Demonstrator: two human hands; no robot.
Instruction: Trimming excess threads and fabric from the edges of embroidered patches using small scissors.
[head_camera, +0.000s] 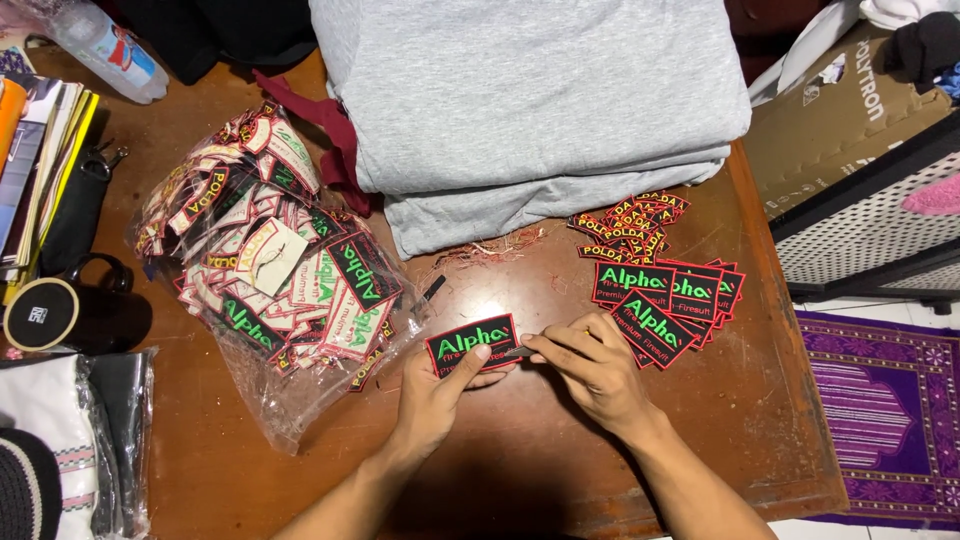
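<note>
I am counting one black embroidered patch (473, 345) with green lettering and a red border at the centre of the frame, and it is sitting in my left hand (432, 395), whose thumb is pressing on its lower face while the other fingers are curling beneath it, so that hand is clamping the patch just above the brown wooden table (520, 450). My right hand (592, 365) is lying just right of the patch, its fingers drawn together around a small thin tool (520, 351) whose tip is touching the patch's right edge; I cannot tell what kind of tool it is. To the right of centre I am seeing one fanned stack of matching patches (668, 298), roughly five or six showing, and above it a smaller heap of narrow curved patches (630, 228) too overlapped to count. At left centre one clear plastic bag (270, 270) is spilling many mixed patches. One folded pile of grey cloth (530, 100) is filling the top centre, with loose red thread trimmings (490, 250) below it. At the left edge I am noting one black mug (60, 312), and in the upper left one plastic bottle (105, 45)
</note>
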